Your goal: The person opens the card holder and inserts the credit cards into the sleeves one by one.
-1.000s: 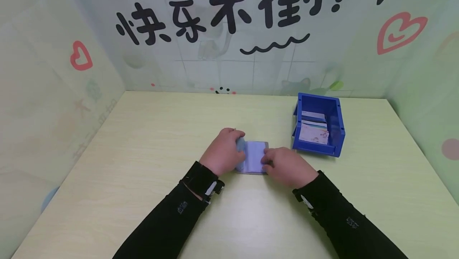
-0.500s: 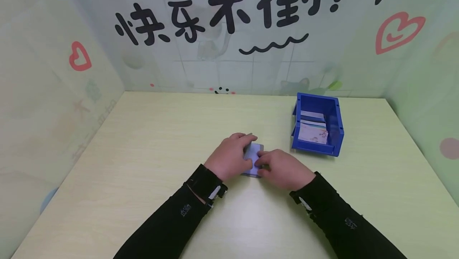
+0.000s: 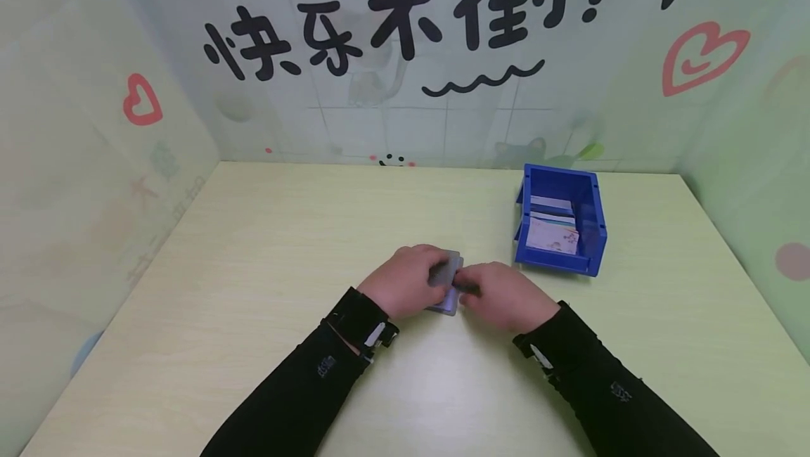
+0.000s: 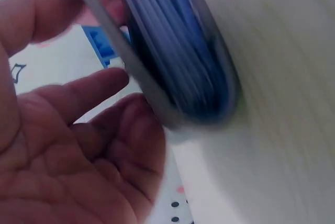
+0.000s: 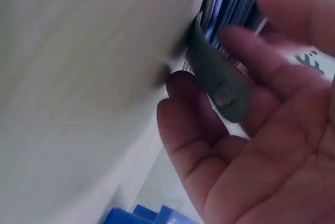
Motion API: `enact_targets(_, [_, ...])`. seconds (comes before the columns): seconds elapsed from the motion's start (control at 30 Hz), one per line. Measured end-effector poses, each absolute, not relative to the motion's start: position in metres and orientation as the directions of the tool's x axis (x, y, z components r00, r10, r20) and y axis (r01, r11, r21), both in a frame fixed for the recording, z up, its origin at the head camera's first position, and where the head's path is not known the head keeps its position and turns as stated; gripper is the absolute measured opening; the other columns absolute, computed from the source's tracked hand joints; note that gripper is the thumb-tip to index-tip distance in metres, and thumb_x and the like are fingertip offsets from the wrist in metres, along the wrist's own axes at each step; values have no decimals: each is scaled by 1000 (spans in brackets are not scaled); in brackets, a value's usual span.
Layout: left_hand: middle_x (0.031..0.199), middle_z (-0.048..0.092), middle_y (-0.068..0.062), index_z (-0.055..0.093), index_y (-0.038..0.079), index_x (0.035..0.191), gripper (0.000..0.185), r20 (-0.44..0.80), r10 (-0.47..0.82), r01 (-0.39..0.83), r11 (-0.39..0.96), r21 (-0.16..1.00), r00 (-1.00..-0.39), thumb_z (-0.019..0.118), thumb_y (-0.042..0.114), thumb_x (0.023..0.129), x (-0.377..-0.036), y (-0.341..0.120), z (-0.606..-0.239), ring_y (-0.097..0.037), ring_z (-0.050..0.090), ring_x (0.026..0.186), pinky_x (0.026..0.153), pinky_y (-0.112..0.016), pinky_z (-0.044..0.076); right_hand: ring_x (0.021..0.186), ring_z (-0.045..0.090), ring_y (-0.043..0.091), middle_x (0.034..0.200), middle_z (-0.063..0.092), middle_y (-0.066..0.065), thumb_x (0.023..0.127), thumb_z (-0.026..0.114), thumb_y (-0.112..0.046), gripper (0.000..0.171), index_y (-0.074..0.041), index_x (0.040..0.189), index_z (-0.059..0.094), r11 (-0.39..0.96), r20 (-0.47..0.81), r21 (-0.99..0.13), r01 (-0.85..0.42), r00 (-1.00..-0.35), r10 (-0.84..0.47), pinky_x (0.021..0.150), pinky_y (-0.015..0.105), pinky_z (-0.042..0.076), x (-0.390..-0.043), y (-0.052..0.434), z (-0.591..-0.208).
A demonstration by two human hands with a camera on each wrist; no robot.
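Observation:
A grey card holder (image 3: 452, 264) lies between both hands on the table in the head view, partly covered by the fingers. Its cover (image 4: 137, 69) stands partly lifted over a stack of clear plastic sleeves (image 4: 170, 51) in the left wrist view. My left hand (image 3: 405, 281) holds the card holder from the left, fingers against the cover's outer side. From the right, my right hand (image 3: 504, 295) has its fingers curled about the holder's strap (image 5: 212, 72), which carries a round snap button (image 5: 225, 96) and sticks out from the edge.
A blue plastic bin (image 3: 555, 259) with several cards (image 3: 552, 235) inside stands at the back right of the pale wooden table (image 3: 304, 232). Printed cloth walls (image 3: 380, 126) enclose the table at the back and sides.
My left hand has moved right, swinging the cover over the sleeves. The pale inside page was widely visible; now the grey cover mostly hides it. My right hand has shifted slightly left.

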State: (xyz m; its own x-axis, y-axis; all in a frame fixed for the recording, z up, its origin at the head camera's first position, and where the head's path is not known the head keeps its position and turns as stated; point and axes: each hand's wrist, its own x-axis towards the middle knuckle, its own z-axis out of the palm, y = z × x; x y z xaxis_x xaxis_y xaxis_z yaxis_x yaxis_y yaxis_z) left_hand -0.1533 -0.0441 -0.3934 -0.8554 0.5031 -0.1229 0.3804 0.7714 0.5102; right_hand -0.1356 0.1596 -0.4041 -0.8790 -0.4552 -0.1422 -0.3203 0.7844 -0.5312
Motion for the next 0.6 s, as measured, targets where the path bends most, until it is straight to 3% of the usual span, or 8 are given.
enact_targets(0.1, [160,51,-6,56,17,153,58,-159,477,364,811,458,-864,63,22,96,-156,-47,-395,-39,50,138,109,-44,49,113,68,27,125,74,9,100,68,-9,29,-5,128,72,826,-173,-507,-245,-910,-376,107,51,53,-137,161,-404])
enact_targets(0.23, [164,45,-7,55,19,154,62,-184,463,349,828,439,-867,68,25,94,-158,-49,-397,-39,51,134,100,-42,53,97,66,24,114,74,10,97,67,-4,24,-4,121,71,845,-191,-486,-225,-916,-353,99,48,57,-139,164,-402])
enact_targets(0.6, [164,44,-7,53,21,156,65,-169,462,358,830,427,-870,74,36,96,-157,-48,-399,-41,54,133,101,-43,53,85,60,18,96,71,0,105,61,-9,13,-10,108,74,777,-92,-539,-325,-894,-438,82,36,53,-144,155,-400])
